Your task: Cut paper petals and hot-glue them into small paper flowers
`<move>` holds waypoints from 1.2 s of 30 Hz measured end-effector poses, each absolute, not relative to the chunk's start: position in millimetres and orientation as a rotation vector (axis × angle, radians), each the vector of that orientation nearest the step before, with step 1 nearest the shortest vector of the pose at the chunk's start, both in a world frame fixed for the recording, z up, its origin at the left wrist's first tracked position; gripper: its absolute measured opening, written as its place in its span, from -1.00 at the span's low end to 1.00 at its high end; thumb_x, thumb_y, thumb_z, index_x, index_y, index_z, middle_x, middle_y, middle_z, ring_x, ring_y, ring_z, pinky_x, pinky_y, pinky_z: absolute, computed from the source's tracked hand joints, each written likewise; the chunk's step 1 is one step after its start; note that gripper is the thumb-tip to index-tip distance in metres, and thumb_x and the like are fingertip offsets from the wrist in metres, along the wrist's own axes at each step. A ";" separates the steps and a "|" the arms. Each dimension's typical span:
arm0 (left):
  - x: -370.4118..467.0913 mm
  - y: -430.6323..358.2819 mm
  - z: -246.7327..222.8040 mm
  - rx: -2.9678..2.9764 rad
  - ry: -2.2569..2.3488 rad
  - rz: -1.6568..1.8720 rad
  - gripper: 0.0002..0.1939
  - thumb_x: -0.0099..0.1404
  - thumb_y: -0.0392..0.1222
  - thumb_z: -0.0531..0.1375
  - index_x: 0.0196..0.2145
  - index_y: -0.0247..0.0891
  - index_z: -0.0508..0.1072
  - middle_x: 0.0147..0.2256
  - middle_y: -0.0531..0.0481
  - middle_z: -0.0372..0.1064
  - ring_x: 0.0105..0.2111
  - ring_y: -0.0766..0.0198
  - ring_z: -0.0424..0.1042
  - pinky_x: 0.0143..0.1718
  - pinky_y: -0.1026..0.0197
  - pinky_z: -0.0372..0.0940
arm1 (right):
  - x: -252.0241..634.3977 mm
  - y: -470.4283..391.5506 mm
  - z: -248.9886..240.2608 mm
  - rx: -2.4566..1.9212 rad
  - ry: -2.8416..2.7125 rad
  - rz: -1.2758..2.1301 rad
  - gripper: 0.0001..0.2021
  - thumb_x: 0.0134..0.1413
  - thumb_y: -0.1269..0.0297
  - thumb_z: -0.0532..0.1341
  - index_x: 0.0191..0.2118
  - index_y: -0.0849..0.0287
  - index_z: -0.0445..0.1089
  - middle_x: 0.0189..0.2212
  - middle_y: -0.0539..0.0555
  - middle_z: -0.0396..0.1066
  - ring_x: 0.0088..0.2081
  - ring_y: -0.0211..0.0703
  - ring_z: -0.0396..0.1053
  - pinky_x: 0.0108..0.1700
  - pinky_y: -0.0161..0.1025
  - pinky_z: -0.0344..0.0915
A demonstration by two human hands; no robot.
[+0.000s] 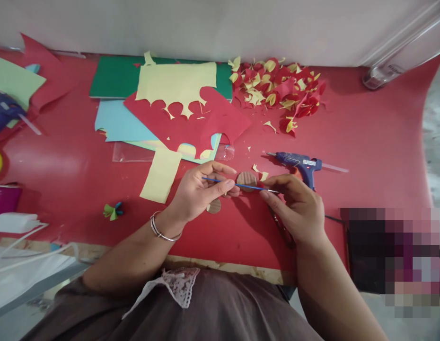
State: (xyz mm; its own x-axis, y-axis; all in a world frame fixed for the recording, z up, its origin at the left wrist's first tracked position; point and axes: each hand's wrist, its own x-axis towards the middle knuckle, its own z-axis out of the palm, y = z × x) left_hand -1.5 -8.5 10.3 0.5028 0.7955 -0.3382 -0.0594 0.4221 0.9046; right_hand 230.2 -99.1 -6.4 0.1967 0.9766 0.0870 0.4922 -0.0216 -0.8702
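Observation:
A thin blue stick [251,186] with a pale, shiny right end runs between my hands above the red table. My left hand [209,187] pinches it between thumb and fingers near its left part. The shiny end sits between the thumb and fingertips of my right hand [298,201]. Behind the stick lies a round corrugated cardboard disc [247,179]. A second cardboard disc [214,206] shows partly beneath my left hand. A dark-handled tool [284,229], mostly hidden by my right hand, rests on the table. Just beyond that hand lies a blue glue gun [300,162].
Cut red paper [220,116], cream paper [177,80] and a green sheet [113,78] are stacked at the back. A pile of red and cream cut pieces [277,85] lies right of them. Another glue gun [7,111] and a white charger [16,222] are at left.

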 end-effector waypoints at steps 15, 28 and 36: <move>-5.1 -3.9 6.1 1.009 0.868 0.446 -0.80 0.26 -0.14 0.49 -0.23 -0.28 0.65 -0.32 -0.14 0.69 -0.41 0.23 0.65 -0.57 0.36 0.38 | 232.4 -99.8 -5.1 -1.663 -1.205 0.997 -0.68 0.17 0.00 0.48 -0.39 0.12 0.52 -0.57 -0.05 0.41 -0.57 -0.31 0.20 -0.52 -0.29 0.11; -9.1 0.4 5.7 0.926 0.828 0.379 -0.75 0.32 -0.04 0.45 -0.28 -0.32 0.65 -0.31 -0.19 0.69 -0.46 0.29 0.58 -0.56 0.36 0.34 | 234.9 -100.7 1.9 -1.711 -1.383 0.952 -0.71 0.22 0.04 0.42 -0.40 0.12 0.50 -0.52 -0.02 0.43 -0.52 -0.28 0.23 -0.47 -0.28 0.15; -8.4 1.2 2.1 0.923 0.825 0.382 -0.75 0.28 -0.12 0.49 -0.14 -0.29 0.66 -0.32 -0.15 0.69 -0.44 0.26 0.62 -0.54 0.35 0.42 | 234.4 -101.2 1.1 -1.721 -1.376 0.958 -0.71 0.22 0.04 0.42 -0.38 0.13 0.50 -0.51 -0.03 0.43 -0.53 -0.30 0.21 -0.48 -0.30 0.14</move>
